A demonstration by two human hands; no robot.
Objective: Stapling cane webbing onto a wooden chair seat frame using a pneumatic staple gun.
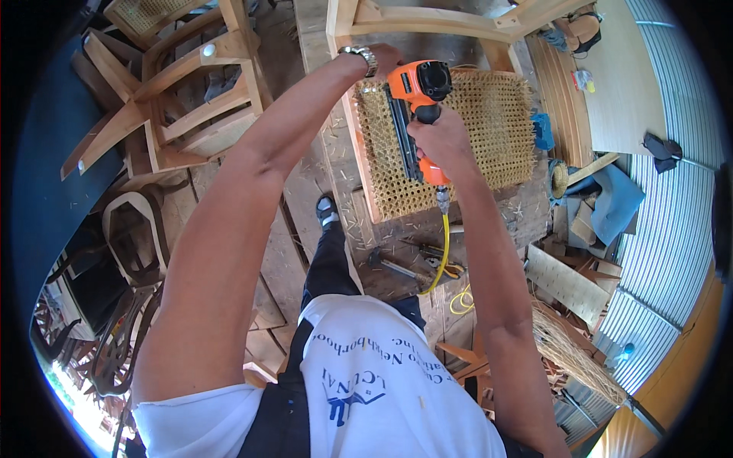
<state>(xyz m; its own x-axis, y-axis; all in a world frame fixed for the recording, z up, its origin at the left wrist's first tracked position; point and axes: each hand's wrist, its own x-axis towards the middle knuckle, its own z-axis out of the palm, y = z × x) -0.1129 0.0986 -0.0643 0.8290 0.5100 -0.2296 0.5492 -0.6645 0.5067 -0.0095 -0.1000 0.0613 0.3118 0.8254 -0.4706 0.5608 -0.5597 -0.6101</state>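
Far left of the grip: stacked wooden chair frames (175, 91), unfinished, tipped at angles, well apart from both hands. Below them dark curved chair parts (134, 237) on the floor.

Left hand (382, 57) with a metal wristwatch (360, 53) presses on the upper left corner of the woven cane panel (489, 122), just beside the tool's head. Fingers are mostly hidden behind the wrist, so can't tell if they curl round the frame edge or lie flat.

Orange pneumatic nailer (416, 107) sits in the right hand (443, 141), clenched around the handle (black magazine runs along the panel's left edge, nose pointing away from the person). Tool is over the left strip of the cane, touching or nearly touching it; exact contact not clear. Yellow air hose (441, 252) drops from the handle base, just under the grip, and coils toward the floor.

Cane panel lies on a wooden seat frame (427, 23), directly under and to the right of the grip. Below the grip on the workbench (397, 237): a hammer (393, 267) and pliers-like tool (439, 259), near the hose.

Right of the grip: a blue cloth (611, 198), wood offcuts (565, 282), and a bundle of loose cane strands (573, 351), well apart. Corrugated metal wall (672, 229) at far right.
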